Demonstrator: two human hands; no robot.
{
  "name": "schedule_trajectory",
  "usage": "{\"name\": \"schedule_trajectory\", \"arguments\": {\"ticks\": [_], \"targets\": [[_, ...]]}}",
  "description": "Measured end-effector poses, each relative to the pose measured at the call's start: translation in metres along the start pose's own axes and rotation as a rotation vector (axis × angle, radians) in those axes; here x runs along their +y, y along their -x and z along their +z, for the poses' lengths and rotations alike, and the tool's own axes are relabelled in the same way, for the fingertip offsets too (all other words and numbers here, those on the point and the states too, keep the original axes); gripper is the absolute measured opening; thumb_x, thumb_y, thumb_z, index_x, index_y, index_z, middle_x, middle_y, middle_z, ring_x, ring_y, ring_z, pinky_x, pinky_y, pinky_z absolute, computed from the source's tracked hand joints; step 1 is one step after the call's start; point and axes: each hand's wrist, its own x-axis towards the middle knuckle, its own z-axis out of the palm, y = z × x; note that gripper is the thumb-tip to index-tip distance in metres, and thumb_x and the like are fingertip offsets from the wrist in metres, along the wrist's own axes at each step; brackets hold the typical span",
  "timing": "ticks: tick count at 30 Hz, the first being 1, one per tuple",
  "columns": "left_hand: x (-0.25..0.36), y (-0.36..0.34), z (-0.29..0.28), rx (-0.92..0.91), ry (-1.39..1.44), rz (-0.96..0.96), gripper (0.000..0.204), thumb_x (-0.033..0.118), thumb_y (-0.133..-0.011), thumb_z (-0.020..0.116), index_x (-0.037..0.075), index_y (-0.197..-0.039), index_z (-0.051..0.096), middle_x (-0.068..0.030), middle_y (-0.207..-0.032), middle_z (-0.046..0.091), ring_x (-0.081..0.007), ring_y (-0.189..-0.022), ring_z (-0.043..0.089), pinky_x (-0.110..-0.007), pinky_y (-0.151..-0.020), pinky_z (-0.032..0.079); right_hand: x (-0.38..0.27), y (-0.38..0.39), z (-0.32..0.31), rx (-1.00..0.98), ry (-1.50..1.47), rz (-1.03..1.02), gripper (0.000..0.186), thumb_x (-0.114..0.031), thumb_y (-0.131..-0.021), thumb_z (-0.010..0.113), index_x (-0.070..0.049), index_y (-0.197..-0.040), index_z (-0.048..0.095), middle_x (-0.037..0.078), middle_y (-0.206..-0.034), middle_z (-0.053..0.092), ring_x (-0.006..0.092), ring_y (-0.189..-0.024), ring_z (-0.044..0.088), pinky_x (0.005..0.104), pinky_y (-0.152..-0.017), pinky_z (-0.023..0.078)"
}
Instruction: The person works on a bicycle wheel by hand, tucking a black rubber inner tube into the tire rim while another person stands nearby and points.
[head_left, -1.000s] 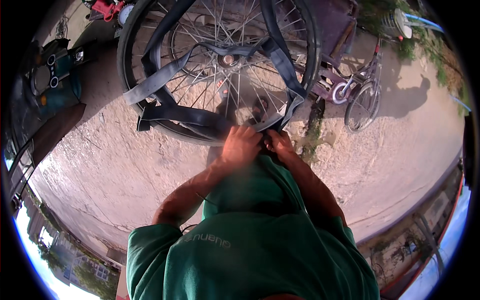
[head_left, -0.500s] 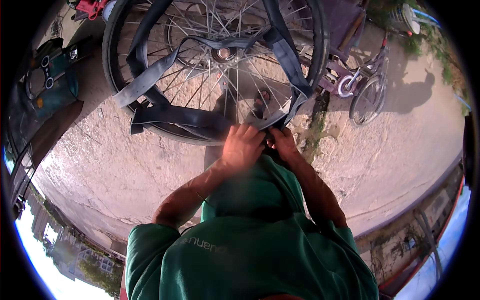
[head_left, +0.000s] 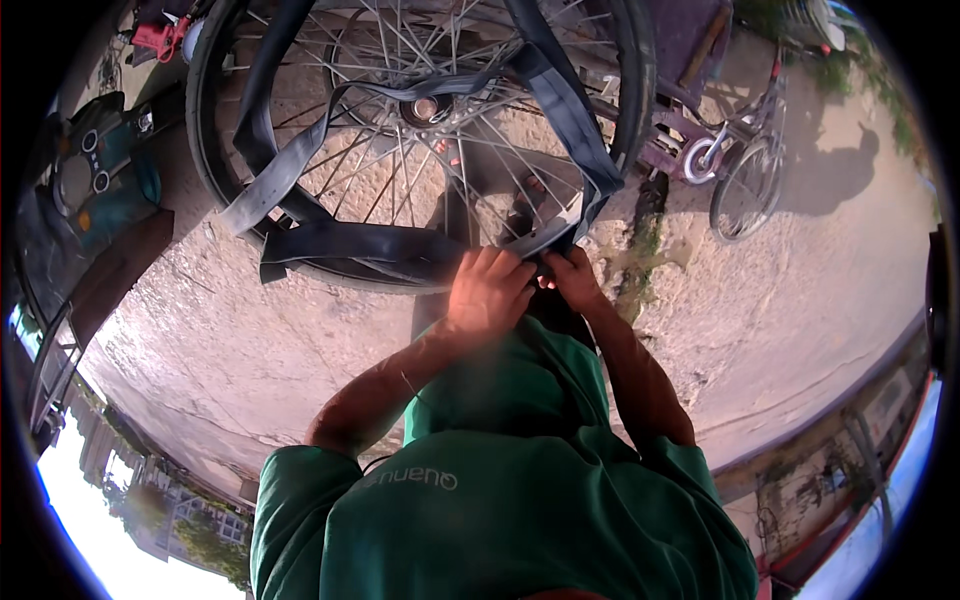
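A spoked bicycle wheel (head_left: 425, 112) with a black tyre (head_left: 205, 130) stands before me, its near edge at my hands. A flat, dark inner tube (head_left: 350, 240) hangs in loose loops across the spokes and over the rim. At the near edge, my left hand (head_left: 487, 295) is closed, fingers curled over the rubber where the tube meets the tyre. Just to its right, my right hand (head_left: 573, 280) pinches the dark tube coming down from the right side. The fingertips of both hands are partly hidden, so the exact grip on tube or tyre edge is hard to see.
A small bicycle (head_left: 745, 185) stands at the right, beside a purplish frame part (head_left: 690, 60) behind the wheel. Dark teal equipment (head_left: 105, 175) is at the left, with a red object (head_left: 158, 38) at the far left. Rough concrete (head_left: 250, 350) lies below.
The wheel and its hub have shifted slightly left, tube included. Both hands keep their grip at the near edge, with only small finger movement.
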Motion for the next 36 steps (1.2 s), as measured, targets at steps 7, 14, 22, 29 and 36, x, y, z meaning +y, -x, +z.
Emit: {"name": "schedule_trajectory", "arguments": {"ticks": [7, 14, 22, 29, 36], "targets": [[-0.002, -0.003, -0.004, -0.07, 0.028, -0.032, 0.041, 0.019, -0.082, 0.084, 0.011, -0.121, 0.077, -0.0082, -0.12, 0.068, -0.0334, -0.109, 0.065, -0.049, -0.095, 0.052, -0.032, 0.024, 0.025, 0.146, 0.381, -0.052, 0.035, -0.025, -0.111, 0.06, 0.001, -0.092, 0.073, 0.016, -0.083, 0.075, 0.024, -0.071, 0.073, 0.0398, -0.06, 0.053], [0.001, -0.009, -0.004, -0.077, 0.034, -0.033, 0.043, 0.018, -0.082, 0.084, 0.011, -0.124, 0.076, -0.0075, -0.122, 0.067, -0.0324, -0.113, 0.064, -0.049, -0.098, 0.052, -0.028, 0.012, 0.007, 0.133, 1.064, -0.356, 0.02, -0.019, -0.1, 0.065, -0.001, -0.093, 0.071, 0.019, -0.09, 0.075, 0.0396, -0.088, 0.076, 0.05, -0.073, 0.059], [0.0, -0.013, -0.005, -0.098, 0.088, -0.028, 0.042, 0.019, -0.085, 0.084, 0.011, -0.125, 0.075, -0.008, -0.126, 0.067, -0.033, -0.113, 0.064, -0.049, -0.099, 0.051, -0.062, 0.028, 0.012, 0.189, 0.925, -0.119, 0.034, -0.032, -0.102, 0.064, 0.001, -0.096, 0.073, 0.028, -0.094, 0.076, 0.0491, -0.094, 0.075, 0.0552, -0.079, 0.06], [-0.004, -0.013, 0.001, -0.112, 0.077, -0.055, 0.039, 0.023, -0.086, 0.083, 0.011, -0.123, 0.075, -0.0082, -0.124, 0.069, -0.0323, -0.114, 0.065, -0.049, -0.099, 0.051, -0.106, 0.038, 0.031, 0.237, 0.991, 0.054, 0.045, -0.042, -0.102, 0.064, 0.002, -0.1, 0.075, 0.033, -0.098, 0.076, 0.0511, -0.096, 0.075, 0.0575, -0.084, 0.06], [-0.004, -0.017, -0.001, -0.137, 0.088, -0.066, 0.037, 0.023, -0.086, 0.082, 0.012, -0.121, 0.074, -0.0083, -0.121, 0.07, -0.0317, -0.112, 0.066, -0.049, -0.098, 0.051, -0.111, 0.034, 0.036, 0.262, 0.987, 0.17, 0.047, -0.041, -0.1, 0.066, 0.004, -0.089, 0.074, 0.031, -0.09, 0.075, 0.0517, -0.092, 0.075, 0.0573, -0.082, 0.059]]}}
